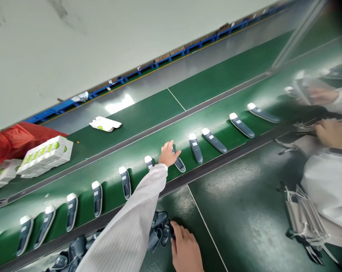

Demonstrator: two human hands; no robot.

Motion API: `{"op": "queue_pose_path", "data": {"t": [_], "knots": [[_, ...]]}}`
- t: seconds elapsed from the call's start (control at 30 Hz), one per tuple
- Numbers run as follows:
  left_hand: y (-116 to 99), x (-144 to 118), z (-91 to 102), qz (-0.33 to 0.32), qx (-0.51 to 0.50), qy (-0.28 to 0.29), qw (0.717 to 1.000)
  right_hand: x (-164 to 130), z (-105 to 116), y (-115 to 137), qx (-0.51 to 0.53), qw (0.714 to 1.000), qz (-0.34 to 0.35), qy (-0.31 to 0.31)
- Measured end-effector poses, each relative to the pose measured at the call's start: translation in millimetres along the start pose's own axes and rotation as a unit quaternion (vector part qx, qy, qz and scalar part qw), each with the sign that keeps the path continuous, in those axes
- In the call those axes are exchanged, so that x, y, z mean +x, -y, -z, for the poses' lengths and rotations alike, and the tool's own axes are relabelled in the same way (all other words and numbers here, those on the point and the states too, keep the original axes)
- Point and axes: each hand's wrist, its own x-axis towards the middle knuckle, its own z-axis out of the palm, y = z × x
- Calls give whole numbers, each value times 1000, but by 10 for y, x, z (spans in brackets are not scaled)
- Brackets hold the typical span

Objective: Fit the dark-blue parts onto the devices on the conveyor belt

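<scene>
My left hand [168,154] reaches over a slim blue-grey handheld device [179,164] on the green conveyor belt [142,149]. Its thumb and fingers are apart, and they hide the device's upper end. The device's lower end shows an open recess. Near the bottom, my right hand [186,247] has its fingers curled at the edge of a pile of small dark plastic parts [159,230]. One dark part [171,229] shows at its fingertips, partly hidden. Left of my left hand, several white-tipped devices [97,198] have open recesses; to its right, devices [196,148] look closed.
A co-worker's hands [321,96] are at the right, blurred, with a bundle of pale cords [307,217] on the near table. White-and-green boxes [46,156] and a red cloth or bag [17,139] stand at the left. A flattened carton [105,124] lies beyond the belt.
</scene>
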Motion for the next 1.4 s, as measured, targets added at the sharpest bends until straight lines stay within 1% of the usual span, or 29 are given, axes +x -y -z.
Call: {"op": "queue_pose_path", "data": {"t": [0.07,0.13,0.17,0.23,0.27,0.33,0.37,0.43,0.5,0.6,0.7,0.77,0.83,0.9,0.97,1.0,1.03,1.07,1.1,1.13,1.17,1.2,1.27,1.33,1.4], "knots": [[-37,32,-47,-3,1,-8,1000,191,188,-177,53,997,10,-58],[-50,52,-90,-1,1,-28,1000,514,464,-385,99,988,26,-117],[-49,61,-112,-2,2,-38,999,719,607,-491,101,983,28,-151],[-47,81,-158,-11,7,-53,999,1169,859,-676,52,975,23,-214],[-50,93,-179,-15,11,-58,998,1383,955,-747,14,973,32,-229],[-74,117,-217,-21,19,-66,997,1725,1078,-834,-65,969,72,-228],[-96,127,-233,-22,24,-71,997,1835,1109,-852,-101,966,91,-219],[-155,143,-256,-24,36,-79,996,1931,1126,-855,-155,961,118,-196],[-226,154,-271,-24,45,-80,996,1915,1112,-846,-186,958,126,-178],[-325,174,-293,-17,50,-77,996,1853,1084,-865,-213,956,104,-173],[-397,206,-337,-12,51,-77,996,1871,1082,-929,-214,955,67,-194],[-441,233,-376,-11,50,-77,996,1927,1104,-975,-208,955,54,-203],[-494,266,-406,-10,48,-75,996,1999,1146,-1011,-200,958,46,-200],[-558,308,-403,-15,46,-62,997,2052,1196,-1024,-180,963,35,-198],[-613,348,-343,-34,46,-27,998,2033,1228,-997,-160,964,14,-214],[-627,360,-289,-46,46,-9,998,1975,1227,-962,-151,962,4,-227],[-626,362,-219,-59,45,1,997,1878,1210,-909,-142,962,4,-235],[-607,350,-137,-70,43,0,997,1739,1174,-839,-130,964,23,-231],[-567,318,-46,-77,41,-12,996,1563,1120,-756,-113,968,60,-213],[-506,266,46,-77,40,-31,996,1361,1047,-662,-89,973,126,-174],[-426,189,136,-73,39,-50,995,1146,961,-566,-59,969,209,-116],[-331,90,219,-69,40,-61,995,935,866,-473,-32,959,275,-56],[-117,-177,351,-70,40,-51,995,579,671,-319,4,939,342,29],[89,-520,436,-90,37,-17,995,371,513,-235,12,929,364,69],[245,-914,481,-100,23,6,995,318,442,-224,15,929,362,77]]}}
